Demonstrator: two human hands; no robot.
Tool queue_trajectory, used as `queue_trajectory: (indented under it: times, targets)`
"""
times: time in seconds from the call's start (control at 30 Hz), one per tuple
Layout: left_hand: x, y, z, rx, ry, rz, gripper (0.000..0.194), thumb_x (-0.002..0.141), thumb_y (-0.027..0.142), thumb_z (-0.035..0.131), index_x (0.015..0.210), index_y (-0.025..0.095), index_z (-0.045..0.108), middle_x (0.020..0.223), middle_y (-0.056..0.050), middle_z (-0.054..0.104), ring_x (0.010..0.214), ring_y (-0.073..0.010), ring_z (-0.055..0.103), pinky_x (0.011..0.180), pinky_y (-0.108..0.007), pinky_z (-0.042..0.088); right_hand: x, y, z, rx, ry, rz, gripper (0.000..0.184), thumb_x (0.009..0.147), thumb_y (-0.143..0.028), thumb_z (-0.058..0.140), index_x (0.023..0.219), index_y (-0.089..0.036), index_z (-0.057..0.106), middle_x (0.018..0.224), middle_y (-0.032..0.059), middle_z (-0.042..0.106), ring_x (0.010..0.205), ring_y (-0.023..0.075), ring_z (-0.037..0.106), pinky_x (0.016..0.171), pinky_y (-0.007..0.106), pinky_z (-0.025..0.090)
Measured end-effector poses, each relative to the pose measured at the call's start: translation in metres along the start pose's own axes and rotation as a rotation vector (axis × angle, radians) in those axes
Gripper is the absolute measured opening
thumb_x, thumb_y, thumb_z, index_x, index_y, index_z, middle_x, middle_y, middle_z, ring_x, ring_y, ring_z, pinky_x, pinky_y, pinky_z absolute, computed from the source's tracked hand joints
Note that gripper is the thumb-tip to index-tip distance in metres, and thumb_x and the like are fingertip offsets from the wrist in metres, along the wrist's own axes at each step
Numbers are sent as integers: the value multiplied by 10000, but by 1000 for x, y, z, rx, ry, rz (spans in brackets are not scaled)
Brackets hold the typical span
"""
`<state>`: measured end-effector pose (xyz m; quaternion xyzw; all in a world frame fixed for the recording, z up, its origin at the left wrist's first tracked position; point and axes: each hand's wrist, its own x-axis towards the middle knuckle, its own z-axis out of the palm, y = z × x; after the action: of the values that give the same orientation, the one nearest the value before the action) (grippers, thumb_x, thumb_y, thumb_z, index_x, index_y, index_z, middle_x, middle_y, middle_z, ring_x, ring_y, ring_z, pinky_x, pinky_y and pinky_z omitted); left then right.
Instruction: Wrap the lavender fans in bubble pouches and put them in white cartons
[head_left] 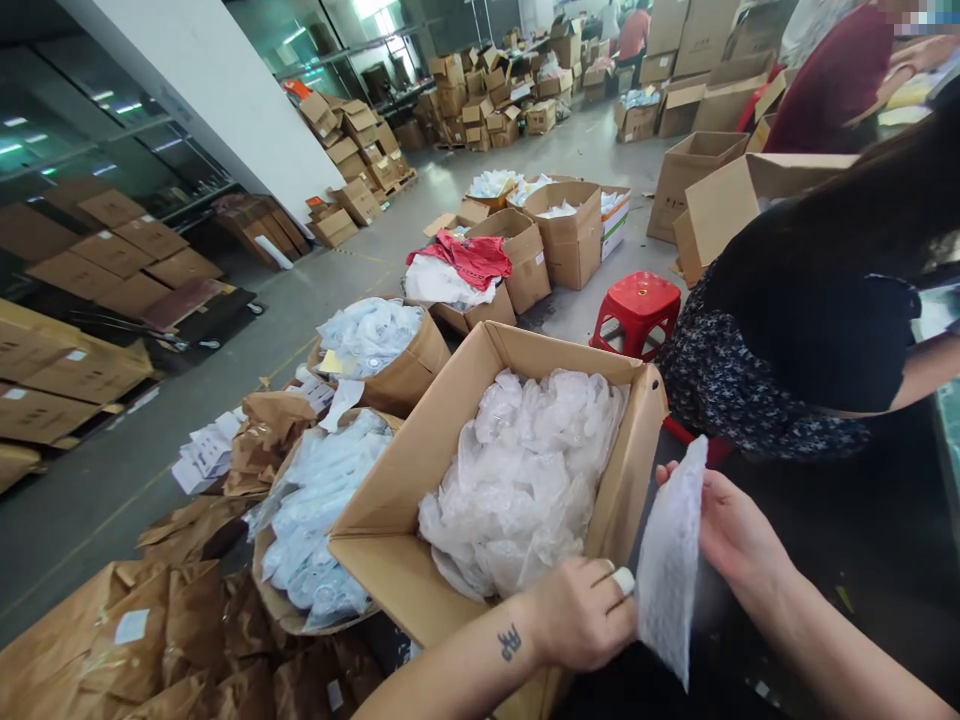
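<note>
Both my hands hold one white bubble-wrap bag (670, 560) upright over the dark table edge. My left hand (581, 612) pinches its lower left edge, with a white wrap on one fingertip. My right hand (731, 535) grips its right side near the top. Just left of my hands stands an open cardboard box (390, 500) filled with several clear and white plastic bags (525, 480).
A person in a dark patterned top (795, 340) leans over the table at right, by a red stool (637, 310). Paper sacks of packed bags (322, 520) and crumpled brown paper (127, 640) lie at left. Stacked cartons (465, 100) fill the floor behind.
</note>
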<state>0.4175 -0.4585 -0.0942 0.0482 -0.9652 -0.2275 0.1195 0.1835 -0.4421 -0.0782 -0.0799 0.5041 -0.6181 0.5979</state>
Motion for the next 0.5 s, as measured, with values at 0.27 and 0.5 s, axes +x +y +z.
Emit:
queue_trajectory:
  times: [0.27,0.5]
  targets:
    - [-4,-162,35,-199,253,-1186,272,761,284,611,1001,156,602,1034,-144,614,1037,-294,547,879,-392,389,7,-6,-24,-153,178,-67,271,703,-365,700,920,-225,619,701,1,699,567,170,637,483,249,499]
    - [13,-187,38,-240,257,-1195,216,601,88,642,541,194,462,717,-36,532,927,-247,526,850,-337,368,-6,3,-33,-83,-169,251,278,681,-331,761,864,-152,654,753,68,727,630,197,680,639,319,532]
